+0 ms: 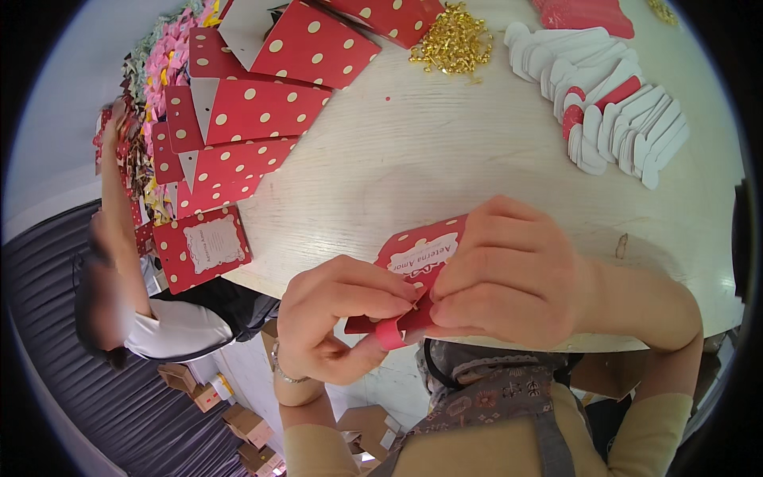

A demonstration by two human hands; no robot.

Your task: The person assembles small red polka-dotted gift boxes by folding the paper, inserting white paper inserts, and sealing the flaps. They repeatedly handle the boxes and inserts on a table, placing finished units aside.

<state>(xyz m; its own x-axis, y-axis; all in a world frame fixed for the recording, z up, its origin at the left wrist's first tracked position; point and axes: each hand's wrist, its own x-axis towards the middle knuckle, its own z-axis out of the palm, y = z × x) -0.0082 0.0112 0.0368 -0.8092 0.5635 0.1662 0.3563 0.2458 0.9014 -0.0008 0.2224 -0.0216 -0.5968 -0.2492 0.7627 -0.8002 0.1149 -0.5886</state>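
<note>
Close to the table's near edge, both hands are at a red folded card piece (402, 243) with cream dots and a white ornate label. My left hand (330, 318) is closed, pinching a curled red paper strip (389, 334) against the card's near corner. A tiny gold-coloured bit shows by the fingertips, too small to name surely. My right hand (513, 274) grips the card from its right side, fingers bent over it and covering part of the label. What lies under those fingers is hidden.
Dotted red card pieces (262, 111) overlap at the far left, with another labelled one (175, 262) nearer. A heap of gold fasteners (451, 40) lies at the back. White paper strips (628, 131) spread back right. At left, another person's arm (119, 191) reaches toward colourful piles (165, 67).
</note>
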